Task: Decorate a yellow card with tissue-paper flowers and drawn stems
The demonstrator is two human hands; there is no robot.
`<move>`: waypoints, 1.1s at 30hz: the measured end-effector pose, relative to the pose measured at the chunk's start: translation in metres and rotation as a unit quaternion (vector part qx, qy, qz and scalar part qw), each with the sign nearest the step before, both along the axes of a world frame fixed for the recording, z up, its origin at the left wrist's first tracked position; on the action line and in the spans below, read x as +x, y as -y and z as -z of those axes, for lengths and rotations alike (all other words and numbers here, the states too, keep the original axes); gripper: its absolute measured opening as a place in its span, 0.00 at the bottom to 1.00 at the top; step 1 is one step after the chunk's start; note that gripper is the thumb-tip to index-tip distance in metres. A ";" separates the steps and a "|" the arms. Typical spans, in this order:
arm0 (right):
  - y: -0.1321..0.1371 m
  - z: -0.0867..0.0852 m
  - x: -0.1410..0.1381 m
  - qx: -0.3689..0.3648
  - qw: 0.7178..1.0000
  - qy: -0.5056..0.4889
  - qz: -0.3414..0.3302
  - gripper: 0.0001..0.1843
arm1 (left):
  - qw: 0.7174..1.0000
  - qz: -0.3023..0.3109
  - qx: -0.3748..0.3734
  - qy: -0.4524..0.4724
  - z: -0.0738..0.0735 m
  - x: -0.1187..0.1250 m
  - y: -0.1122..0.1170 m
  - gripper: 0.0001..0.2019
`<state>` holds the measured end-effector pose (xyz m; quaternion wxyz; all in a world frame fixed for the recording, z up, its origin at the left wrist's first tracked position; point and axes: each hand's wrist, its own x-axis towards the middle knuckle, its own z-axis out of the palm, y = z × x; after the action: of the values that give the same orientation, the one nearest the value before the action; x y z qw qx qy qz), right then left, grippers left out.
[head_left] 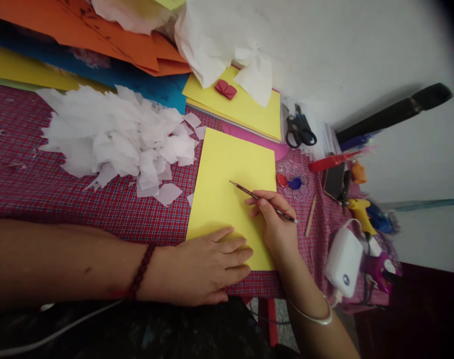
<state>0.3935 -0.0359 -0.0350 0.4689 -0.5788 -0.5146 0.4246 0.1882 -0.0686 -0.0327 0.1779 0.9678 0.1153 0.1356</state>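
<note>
A blank yellow sheet of paper (230, 159) lies on the checked tablecloth in front of me. My left hand (208, 264) rests flat on its lower left part, fingers spread. Over the right side of the sheet, my right hand (275, 219) grips a dark pencil (245, 190) between thumb and fingers. The pencil's tip points up and left, over the middle of the paper; whether it touches the surface I cannot tell. No marks show on the sheet.
Cut white paper pieces (118, 139) are heaped at left. Behind the sheet lie a yellow paper stack (264, 112) with a folded red piece (225, 89) and black-handled scissors (293, 132). At right are a paint palette (304, 192), a wooden stick (311, 217) and a white power bank (343, 259).
</note>
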 end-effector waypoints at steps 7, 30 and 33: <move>0.000 0.001 0.001 -0.001 1.000 -0.008 -0.005 0.06 | 1.000 -0.001 0.007 0.000 0.000 0.000 0.001 0.26; -0.001 -0.002 0.000 0.003 1.000 0.017 0.020 0.07 | 1.000 0.002 0.009 -0.005 0.001 0.000 0.001 0.26; -0.001 -0.002 0.001 0.003 1.000 0.015 0.026 0.07 | 1.000 0.001 0.011 -0.004 0.002 0.000 0.001 0.26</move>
<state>0.3945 -0.0348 -0.0333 0.4737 -0.5967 -0.5074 0.4025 0.1883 -0.0697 -0.0345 0.1671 0.9703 0.1138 0.1325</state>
